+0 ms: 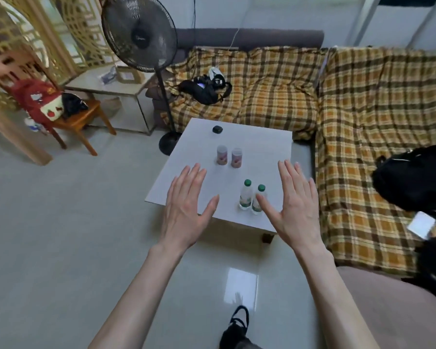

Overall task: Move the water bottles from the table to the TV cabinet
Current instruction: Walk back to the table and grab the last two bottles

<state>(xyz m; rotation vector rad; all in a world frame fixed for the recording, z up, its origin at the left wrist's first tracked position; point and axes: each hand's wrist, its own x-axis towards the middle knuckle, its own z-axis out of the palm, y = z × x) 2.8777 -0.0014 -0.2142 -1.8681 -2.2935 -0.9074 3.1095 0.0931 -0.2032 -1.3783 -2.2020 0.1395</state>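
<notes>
Two small clear water bottles with green caps stand upright side by side near the front edge of the white table (pixel 262 144): the left bottle (pixel 245 195) and the right bottle (pixel 259 199). My left hand (pixel 186 205) hovers flat with fingers spread, left of the bottles and apart from them. My right hand (pixel 296 205) is also spread flat, just right of the bottles, its thumb overlapping the right bottle in the image. Neither hand holds anything. No TV cabinet is in view.
Two pink-labelled cylindrical containers (pixel 229 156) and a small black case (pixel 216 129) stand farther back on the table. A plaid-covered sofa (pixel 363 109) wraps the back and right. A standing fan (pixel 139 34) and a wooden chair (pixel 78 119) are at the left.
</notes>
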